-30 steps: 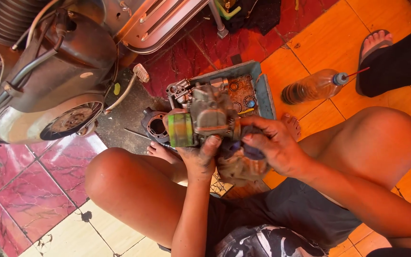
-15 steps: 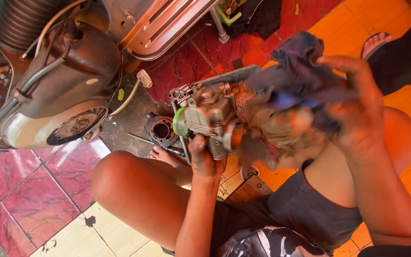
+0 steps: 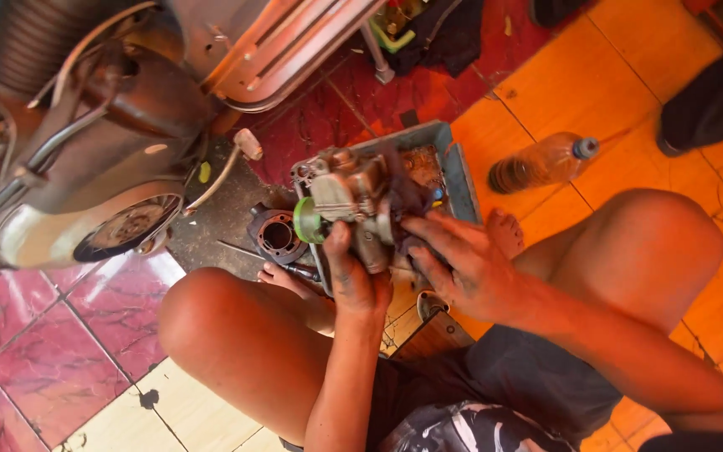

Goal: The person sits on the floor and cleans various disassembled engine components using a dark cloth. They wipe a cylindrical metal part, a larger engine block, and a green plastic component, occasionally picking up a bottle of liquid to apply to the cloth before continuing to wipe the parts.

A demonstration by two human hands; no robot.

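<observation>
Left hand [image 3: 353, 280] clamps the metal engine part [image 3: 353, 197]; right hand [image 3: 462, 268] presses a half-hidden dark rag [image 3: 412, 205] against it

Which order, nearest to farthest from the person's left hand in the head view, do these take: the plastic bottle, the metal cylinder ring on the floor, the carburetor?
1. The carburetor: gripped by the left hand, just above it.
2. The metal cylinder ring: on the floor, to the hand's left in the picture.
3. The plastic bottle: lying on the orange tiles, far to the upper right.
</observation>
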